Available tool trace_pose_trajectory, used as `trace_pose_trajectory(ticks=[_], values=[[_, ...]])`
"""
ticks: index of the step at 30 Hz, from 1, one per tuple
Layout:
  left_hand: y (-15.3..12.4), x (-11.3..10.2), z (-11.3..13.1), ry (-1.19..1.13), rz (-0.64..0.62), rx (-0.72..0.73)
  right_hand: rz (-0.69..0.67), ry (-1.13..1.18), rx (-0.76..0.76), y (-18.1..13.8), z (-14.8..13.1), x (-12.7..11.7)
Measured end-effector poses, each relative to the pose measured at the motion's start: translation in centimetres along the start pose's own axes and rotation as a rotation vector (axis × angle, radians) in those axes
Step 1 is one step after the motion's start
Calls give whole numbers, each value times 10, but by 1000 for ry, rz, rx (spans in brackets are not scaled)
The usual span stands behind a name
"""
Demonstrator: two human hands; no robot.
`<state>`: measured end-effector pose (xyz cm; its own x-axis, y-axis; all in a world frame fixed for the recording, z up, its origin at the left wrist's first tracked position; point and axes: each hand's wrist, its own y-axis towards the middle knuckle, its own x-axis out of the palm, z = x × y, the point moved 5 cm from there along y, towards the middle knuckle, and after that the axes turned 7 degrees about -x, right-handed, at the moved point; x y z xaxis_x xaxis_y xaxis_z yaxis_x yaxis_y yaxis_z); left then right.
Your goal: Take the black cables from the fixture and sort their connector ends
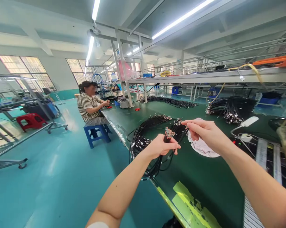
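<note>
My left hand [160, 146] is closed around a small bunch of black cables [168, 135], their metal connector ends sticking up above my fingers. My right hand [202, 131] is beside it to the right, thumb and fingers pinched at the tips of cables near the connectors. Both hands hover over the near edge of a long green workbench [204, 177]. Below them lies a big looped bundle of black cables [145, 136] with silver ends. A white sheet [202, 148] lies under my right hand.
More cable bundles [228, 109] lie further along the bench, and another [169, 101] at the far end. A co-worker in a striped shirt [87, 106] sits on a blue stool [96, 133]. Yellow-green tape patches [190, 205] mark the near edge. A red stool [31, 121] and carts stand left.
</note>
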<state>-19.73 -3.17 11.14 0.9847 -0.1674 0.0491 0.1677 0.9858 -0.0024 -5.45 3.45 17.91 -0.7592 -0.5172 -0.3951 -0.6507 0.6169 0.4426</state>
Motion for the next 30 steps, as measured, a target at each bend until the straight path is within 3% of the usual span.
trace_pose_trajectory(ticks=[6, 9, 12, 14, 21, 26, 30], values=[[18, 10, 9, -83, 105, 118, -50, -199, 47, -21, 6, -7], [28, 33, 20, -184, 8, 132, -72, -78, 34, -36, 11, -7], [40, 58, 20, -225, -102, 144, 97, 1, -2, -51, 19, -16], [48, 68, 10, -237, -128, 130, 169, -16, 26, -61, 28, -21], [70, 76, -51, -280, -83, -38, 161, 85, 159, -82, 73, -18], [75, 78, -62, -287, -5, 0, 247, 186, 186, -90, 102, -21], [82, 80, -66, -236, 24, -15, 203, 211, 194, -88, 107, -23]])
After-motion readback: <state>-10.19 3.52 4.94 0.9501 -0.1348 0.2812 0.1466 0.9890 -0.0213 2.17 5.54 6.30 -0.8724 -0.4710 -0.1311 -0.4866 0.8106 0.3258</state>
